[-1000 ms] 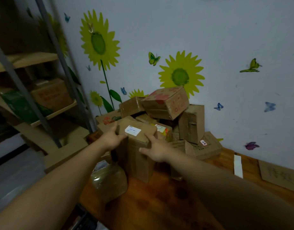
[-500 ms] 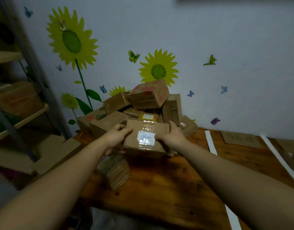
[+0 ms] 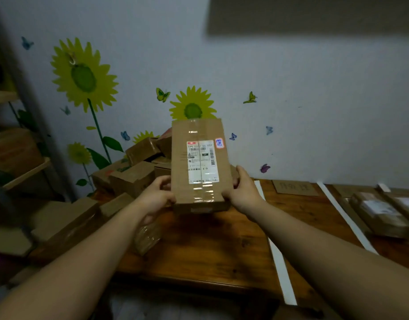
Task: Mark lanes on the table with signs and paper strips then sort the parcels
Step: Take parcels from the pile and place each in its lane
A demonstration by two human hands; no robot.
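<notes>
1. I hold a taped cardboard box (image 3: 200,167) upright above the table (image 3: 210,250), its label (image 3: 202,161) facing me, in front of the pile of boxes (image 3: 135,179).
2. My left hand (image 3: 156,199) and right hand (image 3: 244,192) each grip a lower side edge, fingers curled round it.
3. It looks stiff and fairly light; the glossy tape (image 3: 204,192) may slip, so the bare cardboard edges seem the safest hold.

I have the parcel (image 3: 200,162) upright over the table (image 3: 210,250), label facing me, left hand (image 3: 156,197) gripping its left edge, right hand (image 3: 241,192) its right. The pile (image 3: 139,167) sits behind it, a strip (image 3: 280,269) to the right.
</notes>
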